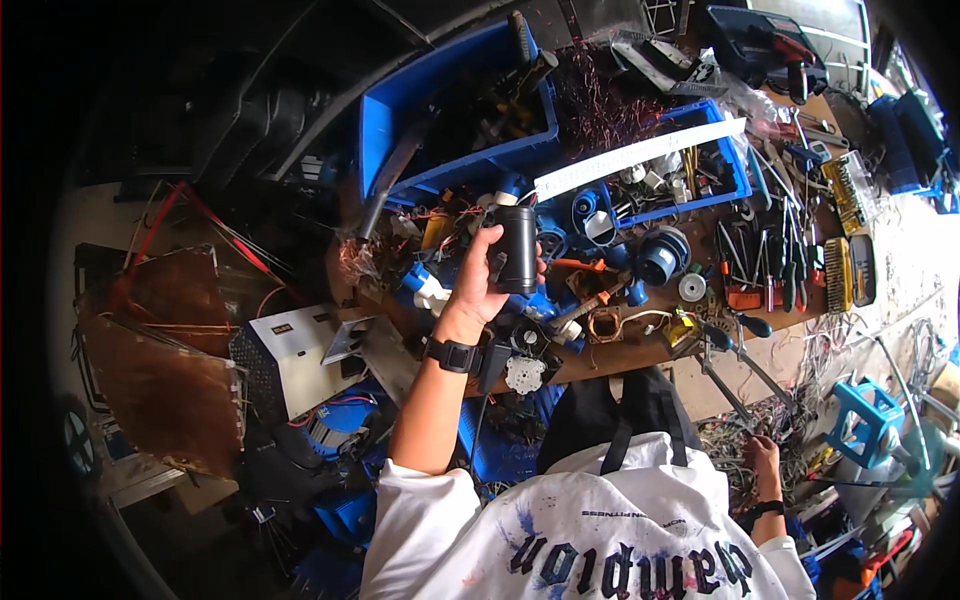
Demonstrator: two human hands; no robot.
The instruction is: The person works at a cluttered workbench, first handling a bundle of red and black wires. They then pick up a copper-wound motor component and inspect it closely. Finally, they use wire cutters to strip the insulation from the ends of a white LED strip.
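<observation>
My left hand (475, 275) is wrapped round a black cylinder (517, 248) above the front of the workbench. It is held upright, with thin wires near its top end. The cylinder's inner side and my fingertips behind it are partly hidden. Down at the lower right, my right hand (765, 458) is at the edge of a heap of loose cables (735, 440). Its fingers look curled, but what they hold is too small to make out. Close to it ends a long two-armed tool with blue grips (755, 325), which reaches over from the bench edge.
Blue crates (460, 155) stand at the back of the bench. A pale strip (640, 157) lies across a second blue tray (745, 180). Screwdrivers and pliers (770, 255) crowd the right side. Blue plastic motor parts (660, 255) lie mid-bench. A blue stool (865, 420) stands right.
</observation>
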